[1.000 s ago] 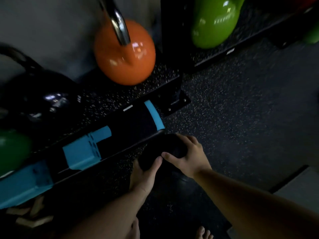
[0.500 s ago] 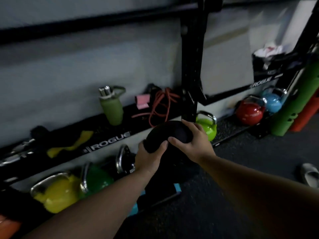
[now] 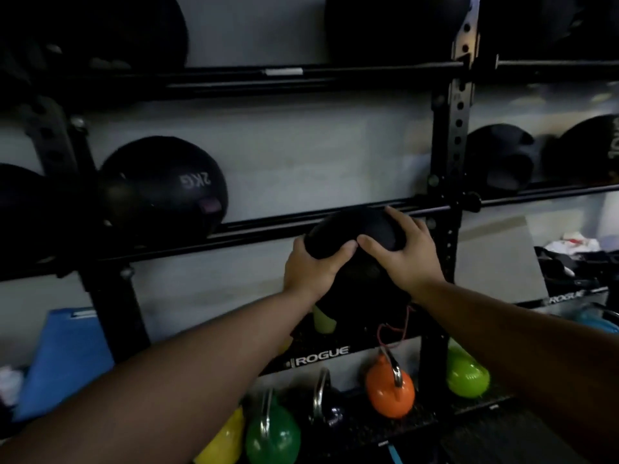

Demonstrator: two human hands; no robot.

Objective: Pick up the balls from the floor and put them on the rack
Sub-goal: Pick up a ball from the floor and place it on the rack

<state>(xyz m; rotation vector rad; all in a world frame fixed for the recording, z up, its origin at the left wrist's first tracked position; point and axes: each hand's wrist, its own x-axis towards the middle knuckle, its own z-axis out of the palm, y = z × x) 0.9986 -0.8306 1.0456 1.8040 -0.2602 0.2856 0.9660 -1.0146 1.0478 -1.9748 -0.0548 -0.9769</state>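
I hold a black ball (image 3: pixel 351 231) with both hands in front of the black rack (image 3: pixel 450 182). My left hand (image 3: pixel 310 271) grips its left side and my right hand (image 3: pixel 403 254) covers its right side. The ball is at the height of the middle shelf's rails (image 3: pixel 301 217), just in front of them. On that shelf a black ball marked 2KG (image 3: pixel 164 185) rests to the left, and two more black balls (image 3: pixel 502 160) sit right of the upright.
Large dark balls fill the top shelf (image 3: pixel 385 28). Below, a shelf labelled ROGUE (image 3: pixel 321 358) holds small items. Coloured kettlebells stand on the bottom: orange (image 3: pixel 388 391), light green (image 3: pixel 467 376), dark green (image 3: pixel 273 437), yellow (image 3: pixel 222 445). A blue pad (image 3: pixel 63 356) leans at the left.
Both hands lifted the ball from the floor up to the middle shelf's height. My view rose from the floor and kettlebells to the rack's shelves.
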